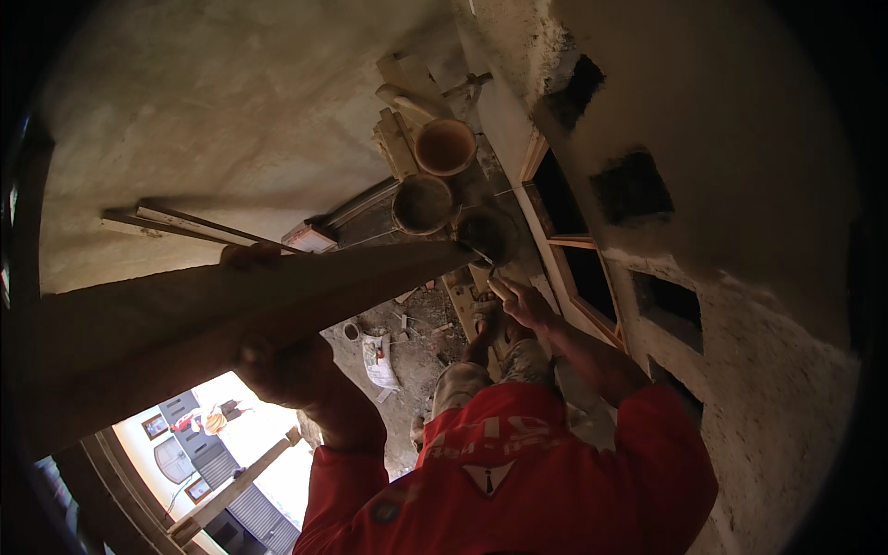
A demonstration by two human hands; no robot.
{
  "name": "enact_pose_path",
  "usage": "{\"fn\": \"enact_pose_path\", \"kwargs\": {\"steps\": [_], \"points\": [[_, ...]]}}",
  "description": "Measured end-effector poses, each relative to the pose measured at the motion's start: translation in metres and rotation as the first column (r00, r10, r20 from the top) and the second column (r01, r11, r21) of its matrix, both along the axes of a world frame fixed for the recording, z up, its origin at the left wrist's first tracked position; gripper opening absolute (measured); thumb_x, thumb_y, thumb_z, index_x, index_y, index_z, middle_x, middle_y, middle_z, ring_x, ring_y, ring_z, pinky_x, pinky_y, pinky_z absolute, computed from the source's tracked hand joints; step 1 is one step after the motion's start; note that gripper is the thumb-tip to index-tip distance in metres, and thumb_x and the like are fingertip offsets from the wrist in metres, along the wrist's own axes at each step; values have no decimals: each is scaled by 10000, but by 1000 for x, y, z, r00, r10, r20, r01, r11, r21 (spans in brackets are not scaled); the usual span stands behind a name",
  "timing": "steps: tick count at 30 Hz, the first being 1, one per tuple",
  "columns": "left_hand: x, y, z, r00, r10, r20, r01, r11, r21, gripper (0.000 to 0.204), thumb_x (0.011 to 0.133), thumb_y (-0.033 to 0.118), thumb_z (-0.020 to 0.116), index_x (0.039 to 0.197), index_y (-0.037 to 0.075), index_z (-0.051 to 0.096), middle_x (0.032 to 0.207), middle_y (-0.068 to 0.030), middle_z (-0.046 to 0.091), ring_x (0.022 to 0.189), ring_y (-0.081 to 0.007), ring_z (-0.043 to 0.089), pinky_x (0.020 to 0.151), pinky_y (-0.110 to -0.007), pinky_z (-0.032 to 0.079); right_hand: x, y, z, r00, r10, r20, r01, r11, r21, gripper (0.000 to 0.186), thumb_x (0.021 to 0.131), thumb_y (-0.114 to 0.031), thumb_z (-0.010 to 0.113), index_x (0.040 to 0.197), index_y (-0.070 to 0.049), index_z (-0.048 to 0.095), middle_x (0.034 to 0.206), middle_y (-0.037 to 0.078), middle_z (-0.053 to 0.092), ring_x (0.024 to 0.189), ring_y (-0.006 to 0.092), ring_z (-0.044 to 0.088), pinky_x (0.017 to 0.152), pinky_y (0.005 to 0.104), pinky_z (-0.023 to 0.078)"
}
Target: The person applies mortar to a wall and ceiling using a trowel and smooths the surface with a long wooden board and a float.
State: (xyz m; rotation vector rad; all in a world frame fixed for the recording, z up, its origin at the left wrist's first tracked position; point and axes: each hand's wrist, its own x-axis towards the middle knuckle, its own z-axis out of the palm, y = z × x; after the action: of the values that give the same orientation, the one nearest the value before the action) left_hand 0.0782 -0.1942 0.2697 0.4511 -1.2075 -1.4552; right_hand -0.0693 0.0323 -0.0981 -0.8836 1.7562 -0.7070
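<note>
Gripping a Board on the Left, a Slim Tool on the Right

Worker in a red shirt [518, 462], seen from above, arms reaching forward. Left hand [277, 365] closed round a long wooden board [231, 296]: thumb side under the lower edge, fingertips showing over the upper edge. Board slants across in front of the body, broad at the left, its far end near the middle, beside the basins. Right hand [525, 307] curled narrow about a slim tool [481, 254], trowel-like, pointing toward the board's far end. Whether its tip touches the wood: cannot tell.

Three round basins in a loose cluster past that end. Dark basin [496, 231] closest to the tool, contents too dim to read; grey basin [423, 204] beside it; orange-brown basin [446, 147] farther off. Feet [486, 324] on or beside pale planks [460, 301].

Below, littered ground with a whitish sack [378, 361]. To the right, a wooden window frame [573, 242] and a rough wall [758, 314] with dark squarish openings. To the left, thin timbers [213, 228] against a plastered wall [231, 111]. Strong light at lower left.
</note>
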Motion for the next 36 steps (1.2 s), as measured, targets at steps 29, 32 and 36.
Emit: {"fn": "enact_pose_path", "kwargs": {"steps": [29, 32, 36], "points": [[-108, -48, -20, 883, 117, 454, -138, 990, 13, 691, 618, 99, 824, 1164, -25, 420, 1056, -201, 596, 953, -288, 628, 851, -382, 511, -73, 61, 276, 951, -113, -288, 29, 960, -279, 514, 814, -213, 656, 1273, -12, 539, 1087, 193, 641, 973, 271, 648, 860, 373, 498], [-121, -41, -16, 848, 113, 518, -121, 993, -20, 725, 598, 121, 834, 1171, -25, 415, 1061, -207, 589, 973, -305, 619, 865, -396, 503, -85, 43, 316, 950, -44, -309, -72, 932, -355, 538, 815, -192, 672, 1303, -15, 533, 1133, 202, 647, 1025, 281, 649, 897, 370, 489], [-129, -31, -9, 863, 115, 491, -77, 992, -97, 719, 597, 122, 809, 1176, -26, 409, 1034, -207, 588, 972, -313, 614, 865, -412, 494, -99, 22, 313, 924, 52, -378, -202, 907, -369, 544, 840, -161, 671, 1346, -35, 518, 1235, 201, 620, 1104, 294, 634, 921, 376, 492]]}}
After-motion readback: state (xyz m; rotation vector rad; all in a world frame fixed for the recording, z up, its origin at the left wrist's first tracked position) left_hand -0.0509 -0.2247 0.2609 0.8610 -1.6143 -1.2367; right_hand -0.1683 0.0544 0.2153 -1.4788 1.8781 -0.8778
